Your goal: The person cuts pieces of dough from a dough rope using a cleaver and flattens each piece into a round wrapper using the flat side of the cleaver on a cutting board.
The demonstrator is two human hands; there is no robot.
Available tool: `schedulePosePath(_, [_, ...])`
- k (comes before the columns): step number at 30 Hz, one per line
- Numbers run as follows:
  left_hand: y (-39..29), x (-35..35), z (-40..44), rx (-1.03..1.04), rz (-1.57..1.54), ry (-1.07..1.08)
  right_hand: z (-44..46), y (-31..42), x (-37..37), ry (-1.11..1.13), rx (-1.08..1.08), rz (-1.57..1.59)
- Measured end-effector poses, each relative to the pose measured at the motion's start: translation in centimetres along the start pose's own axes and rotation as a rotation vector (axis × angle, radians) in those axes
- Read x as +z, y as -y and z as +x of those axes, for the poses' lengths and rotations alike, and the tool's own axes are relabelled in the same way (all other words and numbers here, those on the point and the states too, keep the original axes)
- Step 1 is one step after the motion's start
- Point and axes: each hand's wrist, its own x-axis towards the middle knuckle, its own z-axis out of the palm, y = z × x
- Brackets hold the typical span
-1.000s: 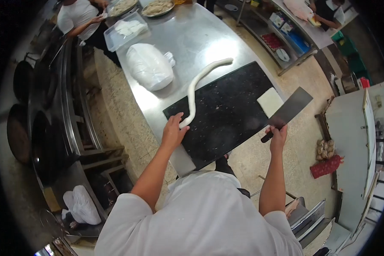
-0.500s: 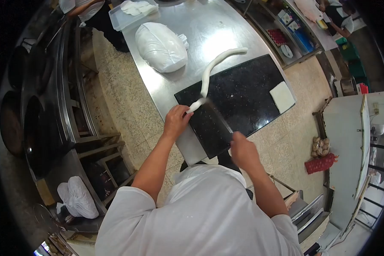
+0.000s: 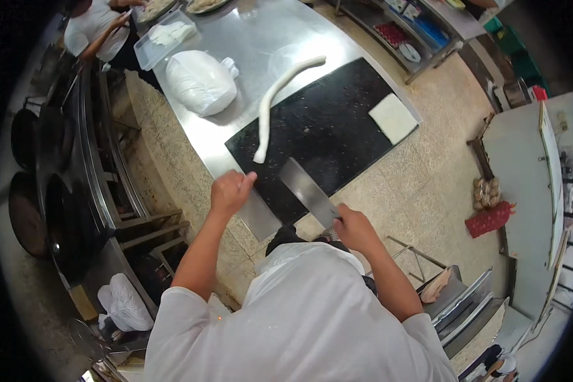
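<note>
Holding the cleaver (image 3: 307, 190) in closed fingers, the right hand (image 3: 356, 228) slants its blade over the near edge of the black board (image 3: 328, 121), apart from the white dough rope (image 3: 265, 118), which reaches from the board onto the counter (image 3: 245, 38). The left hand (image 3: 230, 192) curls its fingers near the rope's end; whether they pinch anything, I cannot tell. Tucked fingertips and light steadying would probably serve best.
</note>
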Motion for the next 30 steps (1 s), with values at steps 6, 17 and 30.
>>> schedulePosePath(6, [-8.7,4.6,0.0,0.456,0.244,0.109,-7.3,-5.5,-6.2,-0.324,0.142,0.444])
schedulePosePath(17, [-13.7,7.0,8.0,0.557,0.191,0.245,10.8,-12.2,-9.2,-0.573,0.556,1.111])
schedulePosePath(30, [-11.5,7.0,7.6,0.875,0.001,0.402,0.2,-5.8,9.3,0.066,0.167,0.305])
